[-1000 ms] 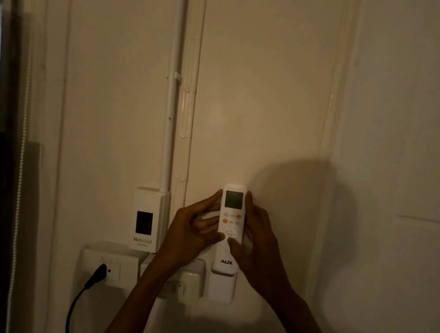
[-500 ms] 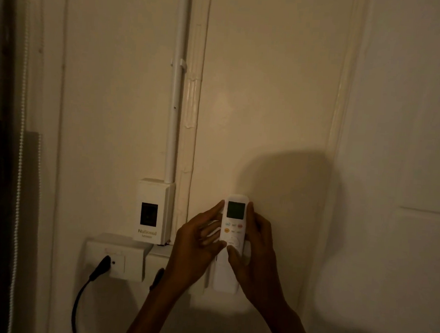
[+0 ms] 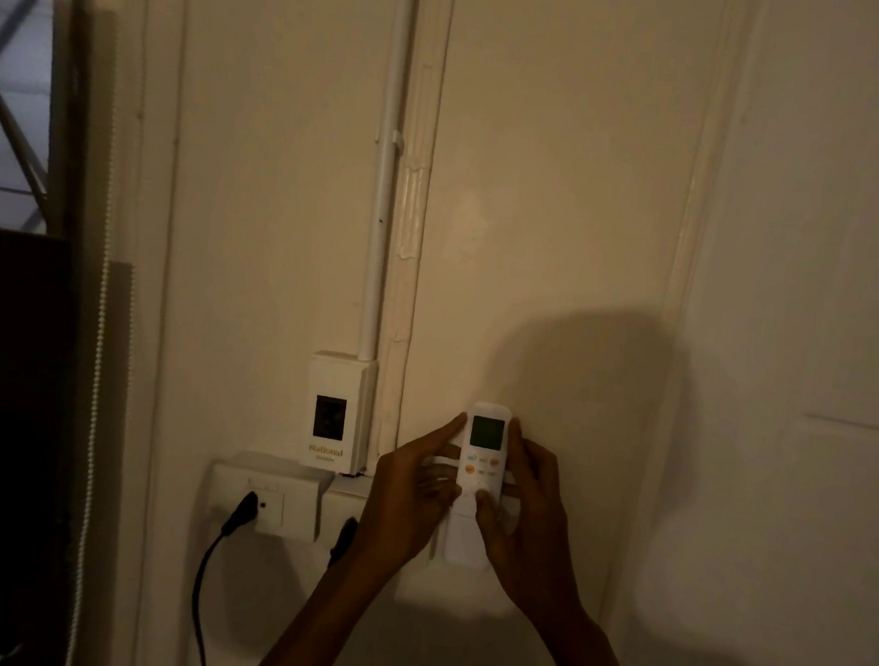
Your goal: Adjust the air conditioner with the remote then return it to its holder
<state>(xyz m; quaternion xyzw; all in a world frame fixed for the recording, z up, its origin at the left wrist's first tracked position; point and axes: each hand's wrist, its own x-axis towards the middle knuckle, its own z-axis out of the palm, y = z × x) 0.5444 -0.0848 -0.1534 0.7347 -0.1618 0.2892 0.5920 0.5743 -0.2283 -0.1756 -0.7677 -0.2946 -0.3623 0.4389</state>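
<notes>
Both hands, L [image 3: 407,495] & R [image 3: 529,513], grip remote [image 3: 485,454], seated in wall holder [image 3: 458,540].

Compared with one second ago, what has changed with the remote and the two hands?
The remote has slid down into its wall holder; the AUX mark on its lower part is now hidden. The left hand and right hand went down with it and still grip its sides. The plugs and sockets stayed as before.

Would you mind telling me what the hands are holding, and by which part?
Both hands, left hand and right hand, grip the slim white plastic remote by its long side edges, right thumb on its front.
</notes>
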